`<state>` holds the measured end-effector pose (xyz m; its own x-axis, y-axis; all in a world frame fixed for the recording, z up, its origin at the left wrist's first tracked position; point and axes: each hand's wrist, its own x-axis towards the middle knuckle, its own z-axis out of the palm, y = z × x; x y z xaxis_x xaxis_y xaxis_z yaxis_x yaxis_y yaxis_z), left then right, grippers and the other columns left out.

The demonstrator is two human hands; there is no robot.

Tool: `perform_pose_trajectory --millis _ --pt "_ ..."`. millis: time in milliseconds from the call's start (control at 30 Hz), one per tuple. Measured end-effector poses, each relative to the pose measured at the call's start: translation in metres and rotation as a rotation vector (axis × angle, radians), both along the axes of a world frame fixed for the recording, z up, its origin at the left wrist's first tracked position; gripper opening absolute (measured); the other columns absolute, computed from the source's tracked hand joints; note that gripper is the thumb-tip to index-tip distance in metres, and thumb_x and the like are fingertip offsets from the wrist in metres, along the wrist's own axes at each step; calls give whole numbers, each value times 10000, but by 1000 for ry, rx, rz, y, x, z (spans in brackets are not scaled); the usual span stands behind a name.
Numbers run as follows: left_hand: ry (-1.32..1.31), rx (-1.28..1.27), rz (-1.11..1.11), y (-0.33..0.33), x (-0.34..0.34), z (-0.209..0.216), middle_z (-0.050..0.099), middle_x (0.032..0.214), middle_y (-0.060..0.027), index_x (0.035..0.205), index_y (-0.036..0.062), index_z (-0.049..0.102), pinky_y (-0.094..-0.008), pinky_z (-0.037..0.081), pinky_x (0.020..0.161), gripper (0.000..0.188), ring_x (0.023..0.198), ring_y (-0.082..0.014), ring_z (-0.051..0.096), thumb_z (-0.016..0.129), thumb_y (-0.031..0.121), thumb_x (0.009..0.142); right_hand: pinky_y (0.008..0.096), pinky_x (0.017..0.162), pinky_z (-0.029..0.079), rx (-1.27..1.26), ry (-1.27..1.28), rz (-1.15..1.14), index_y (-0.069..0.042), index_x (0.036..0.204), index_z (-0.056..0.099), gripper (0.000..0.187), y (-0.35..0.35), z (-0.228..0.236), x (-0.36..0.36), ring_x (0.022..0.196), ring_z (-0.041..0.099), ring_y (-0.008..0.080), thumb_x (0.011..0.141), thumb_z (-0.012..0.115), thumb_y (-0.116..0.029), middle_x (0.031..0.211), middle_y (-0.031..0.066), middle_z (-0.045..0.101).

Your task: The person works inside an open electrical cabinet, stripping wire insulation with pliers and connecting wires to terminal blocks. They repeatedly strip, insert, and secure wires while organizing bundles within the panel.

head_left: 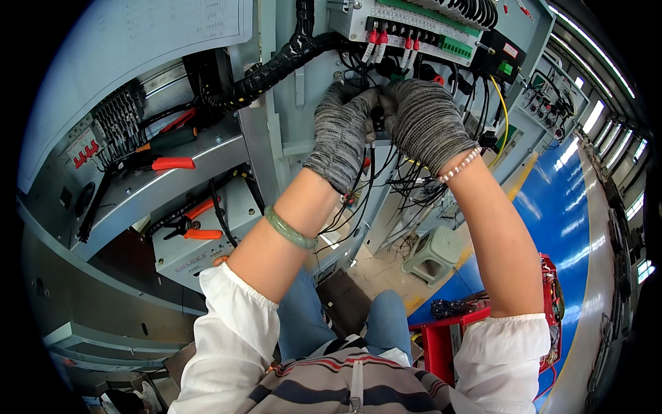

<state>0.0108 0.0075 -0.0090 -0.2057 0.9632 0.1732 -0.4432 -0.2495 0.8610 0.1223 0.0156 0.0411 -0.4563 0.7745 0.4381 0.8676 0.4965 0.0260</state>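
Observation:
Both my hands wear grey knit gloves and meet at the wiring on a grey cabinet door panel. My left hand (345,127) has its fingers curled inward among thin black wires (373,169). Close beside it, my right hand (422,121) is also curled, its fingertips almost touching the left ones. What the fingers pinch is hidden by the gloves and too small to name. Just above them sits a grey terminal module (420,34) with green connectors and red-sleeved wire ends (378,38). A red round part (437,79) shows beside my right hand.
A thick black wrapped cable bundle (276,69) runs left into the cabinet. On its metal shelf (207,152) lie red-handled pliers (172,163) and a screwdriver (172,140); orange-handled wire strippers (196,233) rest on a box below. A green plastic stool (434,252) and red tool cart (441,345) stand below right.

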Motion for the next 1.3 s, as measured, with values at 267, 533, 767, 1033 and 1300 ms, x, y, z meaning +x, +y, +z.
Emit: perform_pose_trajectory --millis 267,533,767,1033,1300 --pt "-197 67 -117 7 -5 -2 521 667 -31 959 28 517 -216 304 352 197 423 -68 400 608 63 787 383 697 492 80 185 144 -44 895 632 249 -9 -8 8 723 609 293 856 478 -236 781 163 622" --pt "-188 132 -124 10 -6 -9 506 645 -35 952 18 534 -218 311 346 224 435 -70 412 654 59 766 378 725 489 78 15 100 -35 975 615 248 2 -1 5 776 611 312 844 501 -212 826 186 624" --pt "-225 84 -64 5 1 0 567 697 -56 933 19 552 -226 302 348 215 437 -90 414 672 72 762 370 678 500 255 208 152 -56 909 623 261 -22 -15 13 702 617 272 868 468 -261 753 146 622" --pt "-300 33 24 2 4 4 578 702 -41 883 46 579 -227 306 358 182 449 -91 400 678 89 737 358 635 493 218 255 347 -35 891 616 218 -48 -22 44 641 610 271 864 511 -225 668 141 600" --pt "-227 77 62 12 9 3 577 702 -18 886 74 603 -217 355 389 176 471 -86 445 683 136 742 186 591 501 -564 878 424 -20 1071 598 416 1 9 65 695 587 85 849 568 -371 845 47 625"
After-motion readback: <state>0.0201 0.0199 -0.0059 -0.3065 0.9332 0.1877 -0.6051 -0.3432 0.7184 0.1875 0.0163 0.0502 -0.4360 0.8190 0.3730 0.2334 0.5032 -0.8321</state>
